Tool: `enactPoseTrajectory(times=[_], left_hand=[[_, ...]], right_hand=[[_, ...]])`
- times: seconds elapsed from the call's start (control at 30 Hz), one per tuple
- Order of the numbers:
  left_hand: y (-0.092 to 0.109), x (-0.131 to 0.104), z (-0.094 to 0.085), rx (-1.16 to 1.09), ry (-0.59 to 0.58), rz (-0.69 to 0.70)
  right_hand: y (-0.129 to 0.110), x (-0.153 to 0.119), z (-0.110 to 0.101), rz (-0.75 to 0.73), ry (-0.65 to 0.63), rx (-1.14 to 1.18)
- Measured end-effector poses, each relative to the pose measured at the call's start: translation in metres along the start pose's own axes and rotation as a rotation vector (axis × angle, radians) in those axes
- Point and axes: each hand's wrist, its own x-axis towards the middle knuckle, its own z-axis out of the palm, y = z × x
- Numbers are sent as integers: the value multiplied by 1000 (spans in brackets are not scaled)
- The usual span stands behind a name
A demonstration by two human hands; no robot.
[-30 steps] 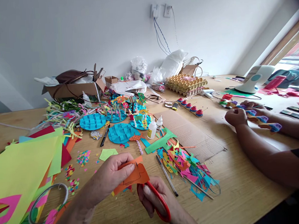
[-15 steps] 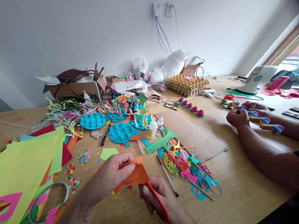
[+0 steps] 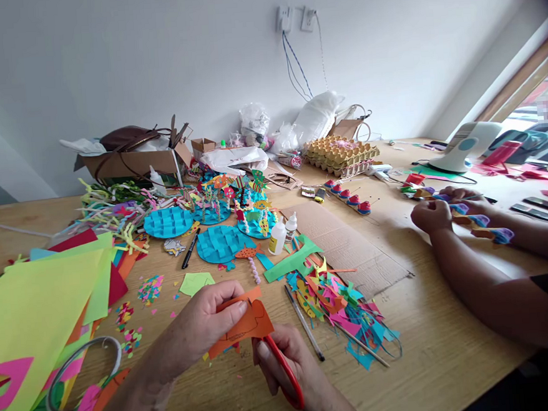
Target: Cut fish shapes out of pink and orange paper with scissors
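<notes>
Between thumb and fingers, my left hand [image 3: 220, 319] pinches a piece of orange paper [image 3: 249, 325] with a shape drawn on it in dark line. Red-handled scissors [image 3: 285, 370] are in my right hand [image 3: 289, 358], fingers around the handles. Their blades meet the paper's lower right edge and are mostly hidden. Just right of my hands lies a clear pen [image 3: 305, 323], beside a heap of colourful paper scraps [image 3: 342, 310]. Beyond them, an orange paper fish [image 3: 248, 252] on a twisted lilac stem rests by a blue disc [image 3: 223, 243].
Yellow and coloured sheets [image 3: 41, 309] and a roll of tape [image 3: 57, 396] cover the left. Glue bottles [image 3: 277, 236] stand near a cardboard sheet [image 3: 347, 244]. On the right, a co-worker's hands [image 3: 436, 213] hold a painted egg-carton strip [image 3: 476, 221]. Egg trays [image 3: 340, 154] stand behind.
The view has shifted slightly, so most things sit a little further left. My hands keep nearly the same hold on the orange paper and scissors.
</notes>
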Motion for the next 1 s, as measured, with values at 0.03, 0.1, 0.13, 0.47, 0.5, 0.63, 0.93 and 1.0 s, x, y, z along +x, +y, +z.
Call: enactPoseTrajectory(times=[0.03,0.1,0.13,0.47,0.5,0.63,0.93,1.0], left_hand=[[0,0,0,-3,-5,0],[-1,0,0,-5,-15,-1],[-2,0,1,-4,-17,2],[-5,1,-3,30,-60,-4],[-5,1,-3,31,-66,-2],[-4,0,-6,45,-83,-3],[0,-2,-12,109,-93,-20],[-2,-2,-13,118,-105,-28]], right_hand=[[0,0,1,-4,4,7],[0,0,2,-1,-5,28],[-1,0,2,2,-8,39],[1,0,-3,25,-21,-31],[1,0,-4,30,-26,-37],[-3,0,-7,31,-63,-31],[-20,-2,-12,-6,-95,-269],[-20,-2,-14,-6,-101,-326]])
